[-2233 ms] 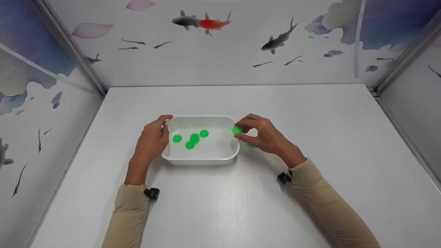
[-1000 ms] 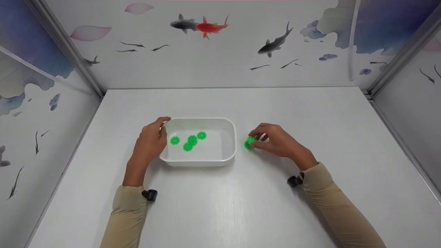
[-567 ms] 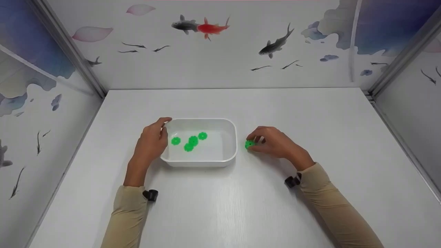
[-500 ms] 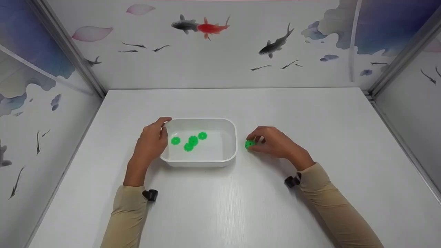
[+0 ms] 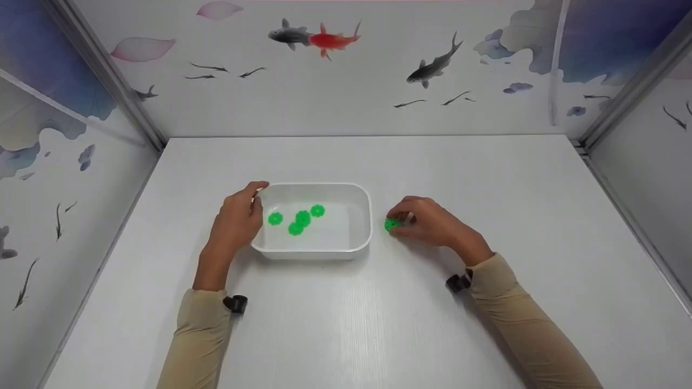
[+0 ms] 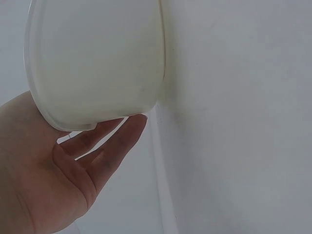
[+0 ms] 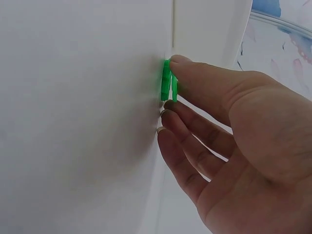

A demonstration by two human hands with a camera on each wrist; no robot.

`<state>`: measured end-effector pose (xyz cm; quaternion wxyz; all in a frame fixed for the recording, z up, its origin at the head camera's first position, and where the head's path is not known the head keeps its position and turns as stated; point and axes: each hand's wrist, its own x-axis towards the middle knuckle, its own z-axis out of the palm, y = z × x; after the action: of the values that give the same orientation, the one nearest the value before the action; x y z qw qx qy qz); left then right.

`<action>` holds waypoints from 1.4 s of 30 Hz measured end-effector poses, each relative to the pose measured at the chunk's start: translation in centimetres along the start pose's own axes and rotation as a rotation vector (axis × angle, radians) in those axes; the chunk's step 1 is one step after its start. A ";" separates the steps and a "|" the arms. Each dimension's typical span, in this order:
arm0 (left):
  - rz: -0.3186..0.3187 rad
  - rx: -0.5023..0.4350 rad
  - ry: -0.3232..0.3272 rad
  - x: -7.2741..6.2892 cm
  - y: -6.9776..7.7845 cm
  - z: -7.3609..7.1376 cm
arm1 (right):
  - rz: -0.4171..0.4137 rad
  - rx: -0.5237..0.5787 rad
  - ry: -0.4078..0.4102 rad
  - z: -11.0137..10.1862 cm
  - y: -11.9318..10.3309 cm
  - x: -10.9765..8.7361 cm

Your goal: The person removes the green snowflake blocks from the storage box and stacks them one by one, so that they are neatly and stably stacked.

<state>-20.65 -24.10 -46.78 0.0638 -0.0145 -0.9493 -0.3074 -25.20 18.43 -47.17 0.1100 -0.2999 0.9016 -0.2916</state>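
Note:
A white plastic box [image 5: 311,255] stands on the table, with several small green flower-shaped discs [image 5: 275,219] lying on its floor. My left hand [image 5: 235,219] grips the box's left end, thumb at the rim. In the left wrist view its fingers [image 6: 114,151] reach along the outside of the wall. Just right of the box, my right hand [image 5: 430,221] pinches a green flower-shaped disc [image 5: 391,224] low at the tabletop. The right wrist view shows two green pieces side by side at the fingertips: one flat disc [image 7: 165,80] against the table, another [image 7: 174,87] by the thumb.
The white table [image 5: 346,324] is bounded by a back wall [image 5: 346,97] printed with fish and by side walls along metal posts [image 5: 116,81]. Dark wrist cameras [image 5: 236,304] sit at both cuffs.
My right hand has carried a green disc from over the box's right rim, right and down to another disc on the table. During the last half second both hands stay in place.

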 end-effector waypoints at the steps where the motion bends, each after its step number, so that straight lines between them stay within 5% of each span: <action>1: 0.001 0.001 0.000 0.0 0.0 0.0 | 0.003 0.002 -0.001 0.0 0.0 0.0; 32: 0.026 -0.003 0.016 0.0 -0.1 0.0 | -0.066 0.020 0.010 -0.1 0.2 0.1; 42: 0.004 -0.005 -0.001 -0.2 0.2 -0.2 | -0.081 0.090 0.149 -0.1 -0.2 0.3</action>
<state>-20.45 -24.08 -46.52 0.0641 -0.0169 -0.9486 -0.3095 -25.36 18.21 -46.94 0.0443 -0.3086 0.8803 -0.3576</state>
